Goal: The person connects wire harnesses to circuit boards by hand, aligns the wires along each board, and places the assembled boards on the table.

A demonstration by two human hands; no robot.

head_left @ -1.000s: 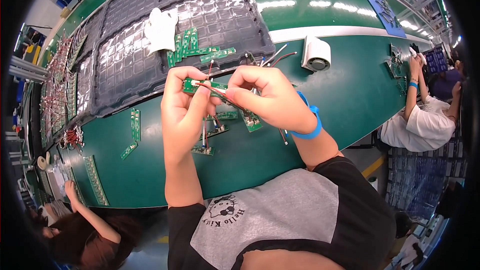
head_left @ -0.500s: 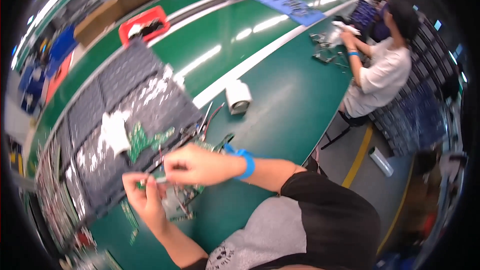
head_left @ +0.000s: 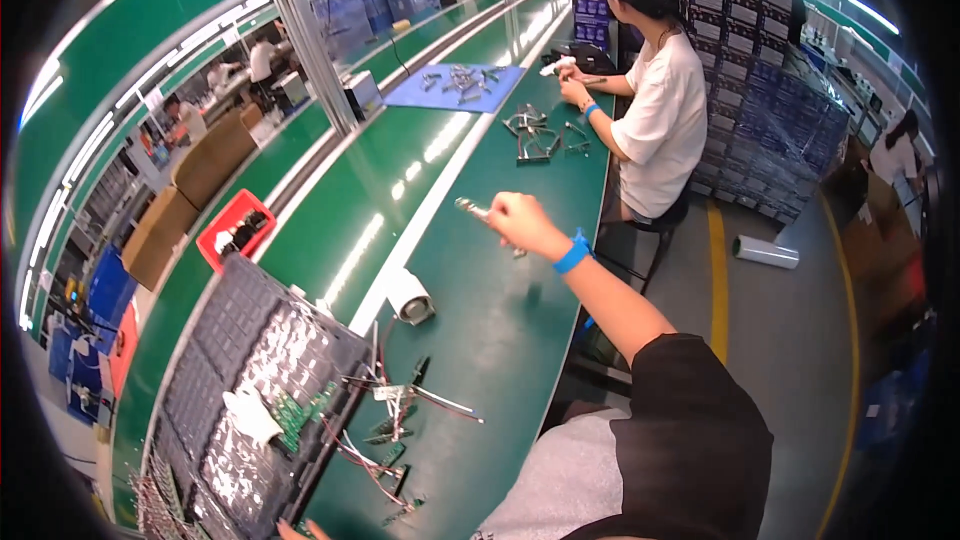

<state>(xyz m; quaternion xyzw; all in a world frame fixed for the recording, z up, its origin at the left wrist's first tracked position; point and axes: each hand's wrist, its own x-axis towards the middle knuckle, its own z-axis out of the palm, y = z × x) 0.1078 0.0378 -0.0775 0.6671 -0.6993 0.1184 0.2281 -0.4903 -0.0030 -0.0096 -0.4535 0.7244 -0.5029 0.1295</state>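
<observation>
To our left we see brown cardboard panels (head_left: 214,154) and, nearer, a red bin (head_left: 208,246) holding dark items (head_left: 243,230). Farther off lies a blue mat (head_left: 410,97); right of it, a white-shirted co-worker (head_left: 660,125) sits on a dark stool (head_left: 663,217). Farther right we have stacked boxes (head_left: 745,105) and, nearer, a white roll (head_left: 766,252) on the floor (head_left: 775,335) between two yellow lines (head_left: 718,270).

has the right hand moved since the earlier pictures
Yes, the right hand has moved along the green bench, past the white device, toward the co-worker.

The right hand (head_left: 524,224) held 1 circuit board (head_left: 470,207) above the green table (head_left: 480,310); a dark tray (head_left: 215,330) lay near left.
</observation>
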